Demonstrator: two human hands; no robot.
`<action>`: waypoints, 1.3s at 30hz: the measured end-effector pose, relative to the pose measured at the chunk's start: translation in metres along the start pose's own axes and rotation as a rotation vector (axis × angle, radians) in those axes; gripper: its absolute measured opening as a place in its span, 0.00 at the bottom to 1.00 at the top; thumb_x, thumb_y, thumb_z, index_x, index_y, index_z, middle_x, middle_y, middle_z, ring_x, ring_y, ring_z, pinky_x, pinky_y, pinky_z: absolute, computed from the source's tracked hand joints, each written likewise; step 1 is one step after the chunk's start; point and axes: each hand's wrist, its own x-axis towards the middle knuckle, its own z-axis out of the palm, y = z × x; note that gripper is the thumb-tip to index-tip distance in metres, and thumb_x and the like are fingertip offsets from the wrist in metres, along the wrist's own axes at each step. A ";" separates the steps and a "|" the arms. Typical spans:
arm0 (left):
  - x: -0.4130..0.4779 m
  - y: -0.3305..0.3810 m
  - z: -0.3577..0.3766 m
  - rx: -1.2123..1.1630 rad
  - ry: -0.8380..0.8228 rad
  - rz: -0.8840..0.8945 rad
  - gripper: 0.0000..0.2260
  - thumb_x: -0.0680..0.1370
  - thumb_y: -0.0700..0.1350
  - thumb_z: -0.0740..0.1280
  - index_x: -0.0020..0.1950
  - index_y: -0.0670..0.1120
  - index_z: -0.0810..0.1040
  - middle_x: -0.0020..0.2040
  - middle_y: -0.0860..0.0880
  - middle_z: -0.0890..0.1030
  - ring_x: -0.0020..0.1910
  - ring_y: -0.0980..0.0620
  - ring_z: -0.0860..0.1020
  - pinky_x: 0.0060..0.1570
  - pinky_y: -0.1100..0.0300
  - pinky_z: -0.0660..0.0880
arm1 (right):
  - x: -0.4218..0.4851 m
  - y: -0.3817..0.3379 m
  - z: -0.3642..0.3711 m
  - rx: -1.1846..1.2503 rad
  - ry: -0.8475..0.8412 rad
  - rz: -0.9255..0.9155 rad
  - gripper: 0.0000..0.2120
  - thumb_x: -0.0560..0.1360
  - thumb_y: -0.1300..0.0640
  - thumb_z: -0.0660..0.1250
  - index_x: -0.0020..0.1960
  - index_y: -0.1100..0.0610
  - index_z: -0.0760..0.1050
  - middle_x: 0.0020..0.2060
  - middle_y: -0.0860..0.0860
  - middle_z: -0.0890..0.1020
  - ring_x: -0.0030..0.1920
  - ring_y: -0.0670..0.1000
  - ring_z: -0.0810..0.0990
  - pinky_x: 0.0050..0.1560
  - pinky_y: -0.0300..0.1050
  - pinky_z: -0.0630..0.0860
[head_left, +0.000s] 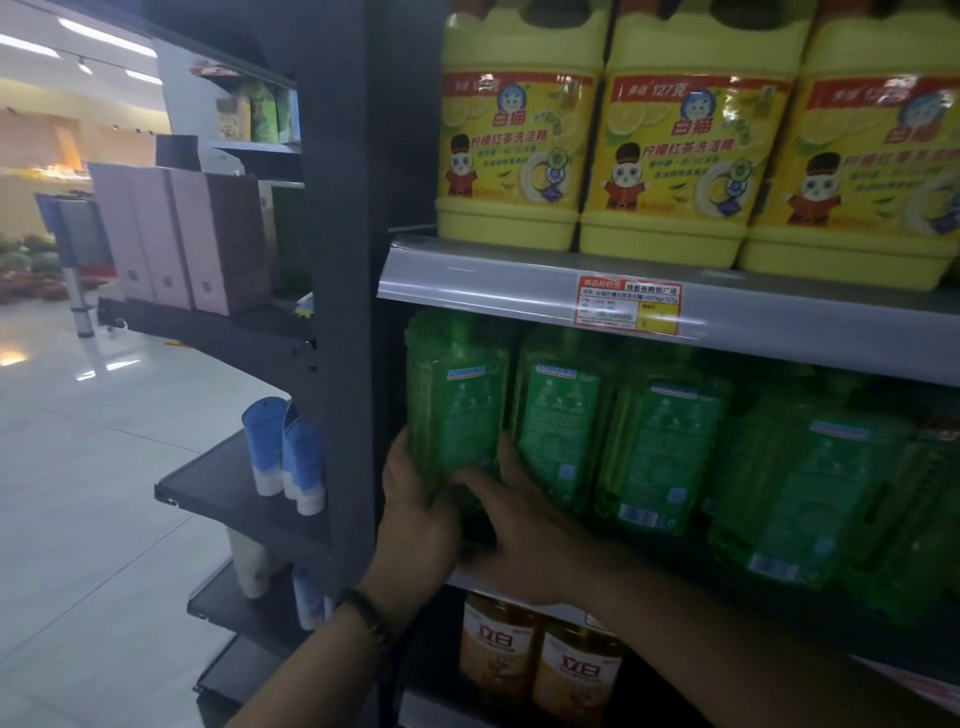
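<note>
A green transparent detergent bottle (454, 395) stands at the left end of the middle shelf (779, 317), its back label toward me. My left hand (415, 525) grips its lower left side, thumb up along the edge. My right hand (524, 535) holds the lower right side, with fingers curled in between it and the neighbouring green bottle (558, 415). A dark bracelet sits on my left wrist.
Several more green bottles (810, 493) fill the shelf to the right. Big yellow detergent jugs (685, 140) stand on the shelf above, orange bottles (530, 654) below. A dark upright post (348, 260) bounds the left; beyond it are side shelves with pink boxes (192, 239) and blue tubes (285, 452).
</note>
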 end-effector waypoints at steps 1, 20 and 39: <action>-0.002 -0.003 -0.002 -0.005 -0.006 -0.014 0.31 0.74 0.48 0.66 0.75 0.65 0.63 0.72 0.50 0.74 0.68 0.51 0.78 0.69 0.45 0.77 | 0.000 -0.003 -0.001 0.019 0.017 0.012 0.34 0.69 0.32 0.72 0.71 0.35 0.64 0.83 0.55 0.49 0.80 0.65 0.64 0.76 0.62 0.70; -0.008 0.005 -0.011 -0.086 -0.074 -0.019 0.13 0.87 0.45 0.60 0.69 0.56 0.76 0.65 0.55 0.81 0.61 0.63 0.80 0.56 0.66 0.75 | 0.012 -0.016 0.013 0.267 0.324 0.303 0.40 0.64 0.29 0.71 0.72 0.44 0.71 0.63 0.48 0.81 0.61 0.51 0.82 0.60 0.53 0.82; 0.042 0.002 -0.015 -0.198 -0.226 -0.052 0.24 0.80 0.54 0.66 0.76 0.52 0.70 0.65 0.52 0.84 0.64 0.53 0.83 0.62 0.53 0.80 | 0.010 -0.025 0.030 0.422 0.574 0.430 0.33 0.65 0.33 0.78 0.63 0.48 0.72 0.55 0.48 0.82 0.53 0.48 0.84 0.51 0.51 0.85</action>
